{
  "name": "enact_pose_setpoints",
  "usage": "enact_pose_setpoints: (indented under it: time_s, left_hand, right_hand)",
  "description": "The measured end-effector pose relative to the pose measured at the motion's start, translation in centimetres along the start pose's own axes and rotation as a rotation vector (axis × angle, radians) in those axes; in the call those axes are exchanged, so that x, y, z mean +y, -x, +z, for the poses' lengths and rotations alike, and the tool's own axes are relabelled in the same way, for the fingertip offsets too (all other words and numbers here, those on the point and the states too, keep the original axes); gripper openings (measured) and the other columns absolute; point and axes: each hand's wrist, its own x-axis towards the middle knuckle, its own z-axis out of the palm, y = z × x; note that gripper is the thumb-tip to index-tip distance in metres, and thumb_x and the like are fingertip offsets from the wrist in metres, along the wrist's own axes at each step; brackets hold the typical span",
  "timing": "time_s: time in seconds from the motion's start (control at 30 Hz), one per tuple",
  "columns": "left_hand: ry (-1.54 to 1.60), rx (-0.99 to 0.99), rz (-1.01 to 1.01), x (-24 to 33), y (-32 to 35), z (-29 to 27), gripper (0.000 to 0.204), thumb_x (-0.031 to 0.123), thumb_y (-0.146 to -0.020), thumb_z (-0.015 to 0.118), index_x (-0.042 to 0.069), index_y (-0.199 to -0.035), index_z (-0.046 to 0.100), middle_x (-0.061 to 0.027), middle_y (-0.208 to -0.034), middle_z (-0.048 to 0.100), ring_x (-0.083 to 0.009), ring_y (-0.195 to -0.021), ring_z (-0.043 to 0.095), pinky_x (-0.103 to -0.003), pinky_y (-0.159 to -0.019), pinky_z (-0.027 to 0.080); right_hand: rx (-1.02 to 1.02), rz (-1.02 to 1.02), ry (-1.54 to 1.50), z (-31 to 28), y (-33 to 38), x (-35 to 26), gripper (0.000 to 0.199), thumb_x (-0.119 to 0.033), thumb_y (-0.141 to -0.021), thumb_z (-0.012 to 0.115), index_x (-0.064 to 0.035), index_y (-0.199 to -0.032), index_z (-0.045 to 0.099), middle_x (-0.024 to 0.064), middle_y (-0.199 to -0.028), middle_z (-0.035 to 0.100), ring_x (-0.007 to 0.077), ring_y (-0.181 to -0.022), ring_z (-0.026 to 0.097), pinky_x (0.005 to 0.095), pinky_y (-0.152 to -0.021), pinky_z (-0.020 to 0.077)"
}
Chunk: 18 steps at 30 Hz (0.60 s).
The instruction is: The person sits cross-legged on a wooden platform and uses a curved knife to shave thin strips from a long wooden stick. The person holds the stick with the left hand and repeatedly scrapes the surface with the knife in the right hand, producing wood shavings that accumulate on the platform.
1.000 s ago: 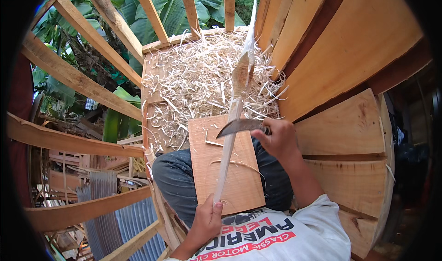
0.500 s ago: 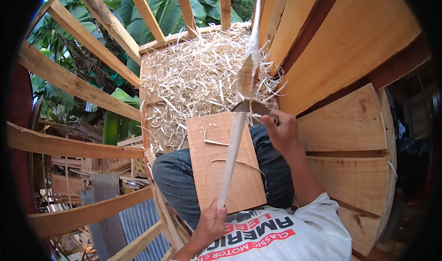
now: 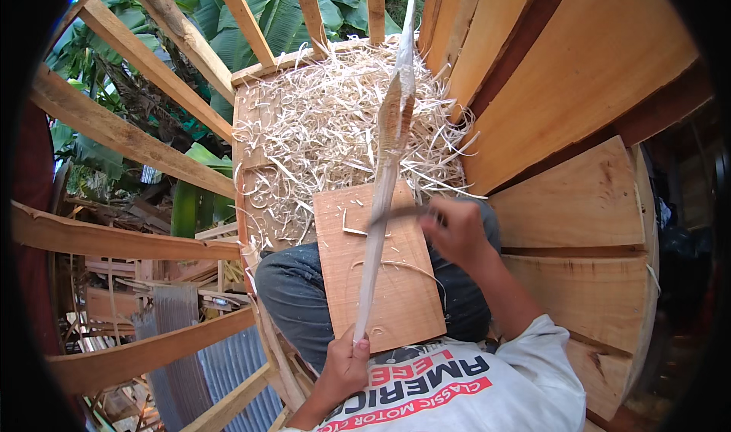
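Note:
A long pale wooden stick (image 3: 381, 196) runs from my lap up over a heap of shavings. My left hand (image 3: 346, 363) grips its near end, close to my chest. My right hand (image 3: 457, 230) holds a knife (image 3: 400, 215) whose blade lies across the stick about halfway along; the blade is blurred. A flat brown board (image 3: 400, 295) rests on my thighs under the stick, with a few curled shavings on it.
A thick pile of pale wood shavings (image 3: 335, 135) covers the plank floor ahead of my knees. Slanted wooden rails (image 3: 129, 139) stand at the left, broad wooden boards (image 3: 571, 203) at the right. Green leaves (image 3: 274, 13) and corrugated sheets (image 3: 190, 356) lie beyond.
My right hand has drawn the knife back along the stick toward me after a stroke outward. The stick has tilted slightly and my left hand has kept its grip.

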Motion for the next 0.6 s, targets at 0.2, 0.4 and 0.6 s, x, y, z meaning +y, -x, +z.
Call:
enact_pose_setpoints:
  time_s: [0.2,0.4,0.6]
  left_hand:
    - [0.106,-0.056,0.001,-0.8,0.4,-0.5,0.031,0.026,-0.096,0.041,0.001,-0.079,0.047,-0.0039,-0.056,0.043,-0.0111,-0.051,0.042,-0.028,-0.048,0.035]
    - [0.194,-0.062,-0.097,-1.6,0.0,-0.8,0.038,0.032,-0.097,0.04,0.002,-0.075,0.045,-0.0005,-0.055,0.042,-0.0083,-0.05,0.039,-0.025,-0.046,0.032]
    - [0.314,-0.134,-0.104,-3.1,0.2,-1.5,0.041,0.037,-0.097,0.039,0.004,-0.074,0.043,0.0009,-0.055,0.041,-0.0062,-0.048,0.036,-0.023,-0.044,0.029]
  right_hand:
    - [-0.173,-0.456,0.113,0.1,1.1,-0.2,0.036,-0.035,-0.075,0.071,-0.005,-0.066,0.054,0.0096,-0.054,0.048,0.0266,-0.048,0.053,0.0348,-0.046,0.0397]
    - [-0.023,0.111,0.072,0.2,0.3,-1.9,0.041,-0.039,-0.078,0.07,-0.0031,-0.066,0.054,0.0119,-0.05,0.047,0.0268,-0.045,0.052,0.0344,-0.044,0.0393]
    - [-0.002,0.206,-0.072,0.5,-0.6,-1.8,0.038,-0.037,-0.079,0.07,-0.0026,-0.068,0.058,0.009,-0.048,0.051,0.0228,-0.042,0.05,0.0327,-0.043,0.0375]
